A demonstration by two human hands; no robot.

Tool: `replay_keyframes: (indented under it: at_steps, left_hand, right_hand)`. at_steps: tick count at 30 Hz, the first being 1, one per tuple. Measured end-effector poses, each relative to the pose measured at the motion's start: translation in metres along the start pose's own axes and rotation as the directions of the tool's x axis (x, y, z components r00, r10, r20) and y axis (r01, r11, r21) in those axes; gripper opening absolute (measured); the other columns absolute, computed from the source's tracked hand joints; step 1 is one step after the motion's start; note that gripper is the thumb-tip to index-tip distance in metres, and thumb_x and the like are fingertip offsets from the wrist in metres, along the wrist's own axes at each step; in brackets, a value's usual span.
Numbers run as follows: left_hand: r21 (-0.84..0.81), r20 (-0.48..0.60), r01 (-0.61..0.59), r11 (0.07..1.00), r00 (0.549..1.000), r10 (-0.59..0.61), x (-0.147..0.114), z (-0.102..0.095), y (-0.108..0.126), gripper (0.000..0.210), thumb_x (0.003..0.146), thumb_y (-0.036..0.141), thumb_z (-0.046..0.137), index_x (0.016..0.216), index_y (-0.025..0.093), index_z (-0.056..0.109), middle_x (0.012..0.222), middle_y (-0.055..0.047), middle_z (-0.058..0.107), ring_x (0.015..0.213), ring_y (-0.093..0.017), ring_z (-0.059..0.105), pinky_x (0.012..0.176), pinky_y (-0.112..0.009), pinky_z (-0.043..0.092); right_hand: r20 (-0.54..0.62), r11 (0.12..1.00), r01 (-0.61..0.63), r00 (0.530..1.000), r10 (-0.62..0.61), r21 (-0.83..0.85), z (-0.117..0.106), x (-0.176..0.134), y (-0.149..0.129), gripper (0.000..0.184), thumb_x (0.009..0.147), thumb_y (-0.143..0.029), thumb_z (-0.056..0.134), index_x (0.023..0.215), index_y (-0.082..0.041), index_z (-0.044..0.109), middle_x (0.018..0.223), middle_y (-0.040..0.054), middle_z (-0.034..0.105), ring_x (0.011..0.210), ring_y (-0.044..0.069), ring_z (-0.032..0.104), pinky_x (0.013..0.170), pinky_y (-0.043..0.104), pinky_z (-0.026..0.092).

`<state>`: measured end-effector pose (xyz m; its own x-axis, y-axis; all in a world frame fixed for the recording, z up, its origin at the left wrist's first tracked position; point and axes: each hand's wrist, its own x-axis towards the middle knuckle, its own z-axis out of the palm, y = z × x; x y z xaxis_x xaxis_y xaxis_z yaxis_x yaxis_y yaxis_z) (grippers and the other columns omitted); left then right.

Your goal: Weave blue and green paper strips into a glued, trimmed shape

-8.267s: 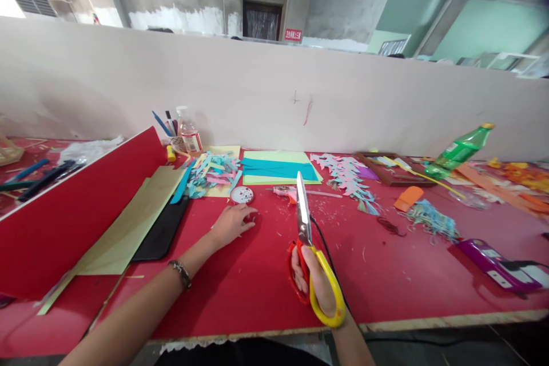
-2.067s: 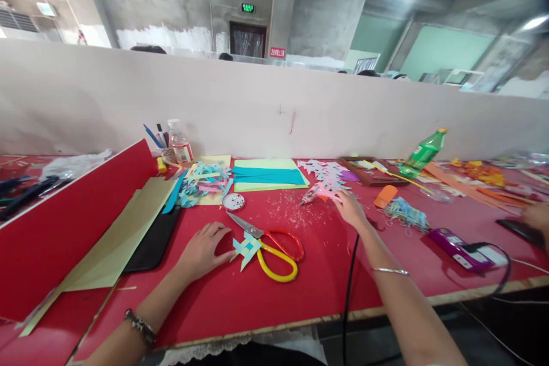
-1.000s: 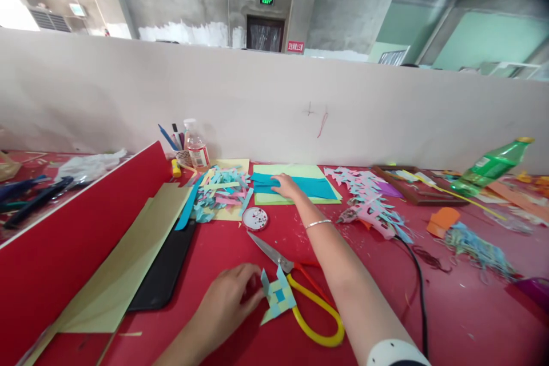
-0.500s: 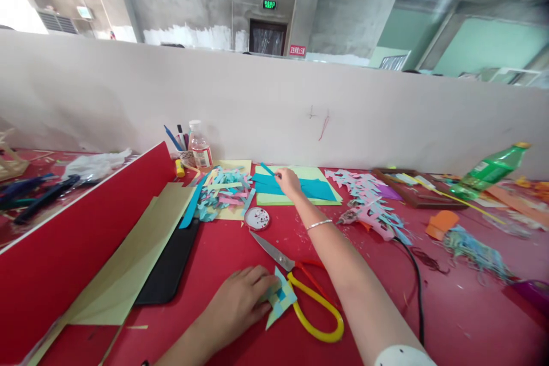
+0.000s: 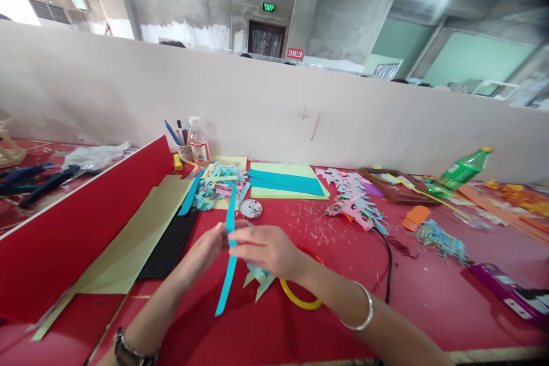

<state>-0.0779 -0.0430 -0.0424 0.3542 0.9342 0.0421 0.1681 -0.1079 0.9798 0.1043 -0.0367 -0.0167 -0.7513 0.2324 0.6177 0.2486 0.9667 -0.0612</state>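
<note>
A narrow blue paper strip (image 5: pixel 226 286) stands nearly upright in front of me, held between both hands above the table. My right hand (image 5: pixel 272 249) grips its middle from the right, with fingers across the front. On the other side my left hand (image 5: pixel 208 249) closes on the strip, and its fingertips are partly hidden behind it. Below my right hand lies a small woven piece of blue and pale green paper (image 5: pixel 262 286), partly covered. Scissors with a yellow handle loop (image 5: pixel 302 299) rest beside it; my right hand and forearm hide most of them.
Blue paper (image 5: pixel 291 182) lies on pale green sheets (image 5: pixel 283 195) at the back. Left of these are a heap of paper scraps (image 5: pixel 218 180) and a small round dish (image 5: pixel 250 209). A pink glue gun (image 5: pixel 358 214) and a green bottle (image 5: pixel 461 174) are rightward. A red divider (image 5: pixel 107 206) borders the left.
My right hand has come back from the blue paper with a strip. My left hand has left the woven piece and risen to the strip. The view has shifted slightly right.
</note>
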Motion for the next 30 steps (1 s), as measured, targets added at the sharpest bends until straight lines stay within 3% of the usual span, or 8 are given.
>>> replay_keyframes:
  at_steps: [4, 9, 12, 14, 17, 21, 26, 30]
  left_hand:
    - [0.019, -0.065, -0.016, 1.000, 0.998, 0.017, -0.003, 0.003, 0.017, 0.054, 0.080, 0.056, 0.037, 0.105, 0.014, 0.060, 0.084, -0.008, 0.065, 0.079, -0.019, 0.058, 0.073, -0.031, 0.047]
    - [0.263, -0.136, -0.036, 0.964, 0.988, 0.074, 0.001, -0.009, 0.018, 0.057, 0.084, 0.055, 0.024, 0.088, 0.014, 0.063, 0.065, -0.003, 0.058, 0.060, -0.013, 0.052, 0.060, -0.024, 0.043]
    - [0.669, -0.136, 0.097, 0.737, 0.991, -0.008, 0.007, -0.033, 0.006, 0.052, 0.082, 0.055, 0.030, 0.065, 0.016, 0.061, 0.049, 0.002, 0.046, 0.047, -0.011, 0.043, 0.050, -0.022, 0.034]
    - [0.728, -0.179, 0.141, 0.672, 0.984, -0.012, 0.008, -0.051, -0.001, 0.047, 0.077, 0.053, 0.040, 0.052, 0.017, 0.053, 0.045, 0.002, 0.041, 0.045, -0.012, 0.041, 0.047, -0.024, 0.029]
    - [0.754, -0.185, 0.139, 0.642, 0.983, 0.004, 0.004, -0.068, -0.006, 0.038, 0.079, 0.050, 0.040, 0.067, 0.018, 0.057, 0.053, 0.001, 0.051, 0.052, -0.014, 0.048, 0.052, -0.024, 0.033]
    - [0.797, -0.202, 0.113, 0.593, 0.976, 0.085, -0.011, -0.064, -0.003, 0.039, 0.083, 0.047, 0.036, 0.104, 0.018, 0.051, 0.075, -0.002, 0.060, 0.064, -0.016, 0.055, 0.060, -0.025, 0.041]
    - [0.820, 0.049, -0.154, 0.551, 0.978, 0.201, -0.032, -0.040, -0.006, 0.040, 0.086, 0.039, 0.035, 0.120, 0.020, 0.046, 0.118, -0.009, 0.054, 0.108, -0.020, 0.050, 0.091, -0.032, 0.039]
    - [0.863, 0.100, -0.148, 0.482, 0.987, 0.126, -0.042, -0.031, -0.026, 0.041, 0.090, 0.038, 0.028, 0.126, 0.022, 0.042, 0.130, -0.007, 0.047, 0.118, -0.019, 0.044, 0.100, -0.036, 0.032]
  right_hand:
    - [0.101, 0.999, 0.030, 0.994, -0.029, -0.011, 0.008, -0.011, -0.024, 0.030, 0.091, -0.024, 0.034, 0.090, -0.021, 0.064, 0.105, 0.0020, 0.063, 0.098, 0.008, 0.056, 0.087, 0.020, 0.043]
    - [0.093, 0.998, -0.028, 0.995, 0.023, 0.048, 0.003, -0.018, -0.037, 0.028, 0.090, -0.026, 0.037, 0.087, -0.019, 0.064, 0.102, 0.0040, 0.064, 0.091, 0.009, 0.059, 0.080, 0.019, 0.045]
    - [0.147, 0.988, -0.123, 0.983, 0.108, 0.094, 0.002, -0.021, -0.039, 0.024, 0.089, -0.025, 0.041, 0.088, -0.017, 0.063, 0.101, 0.0047, 0.064, 0.090, 0.011, 0.059, 0.079, 0.020, 0.045]
    - [0.205, 0.970, -0.205, 0.963, 0.176, 0.130, 0.005, -0.021, -0.038, 0.021, 0.088, -0.024, 0.043, 0.090, -0.019, 0.063, 0.105, 0.0038, 0.063, 0.093, 0.011, 0.059, 0.080, 0.020, 0.044]
    - [0.270, 0.933, -0.323, 0.923, 0.274, 0.157, 0.016, -0.018, -0.034, 0.018, 0.086, -0.022, 0.046, 0.089, -0.020, 0.063, 0.109, 0.0023, 0.062, 0.097, 0.011, 0.058, 0.081, 0.019, 0.044]
    - [0.322, 0.905, -0.386, 0.892, 0.318, 0.177, 0.034, -0.010, -0.031, 0.019, 0.085, -0.023, 0.046, 0.090, -0.020, 0.063, 0.112, 0.0028, 0.061, 0.100, 0.013, 0.057, 0.084, 0.022, 0.043]
    - [0.351, 0.890, -0.340, 0.908, 0.227, 0.303, 0.046, -0.003, -0.033, 0.019, 0.085, -0.020, 0.045, 0.093, -0.017, 0.062, 0.107, 0.0049, 0.061, 0.098, 0.012, 0.057, 0.087, 0.021, 0.041]
    - [0.398, 0.901, -0.319, 0.898, 0.188, 0.294, 0.045, -0.004, -0.036, 0.022, 0.084, -0.020, 0.047, 0.102, -0.016, 0.059, 0.106, 0.0063, 0.060, 0.101, 0.014, 0.054, 0.088, 0.023, 0.041]
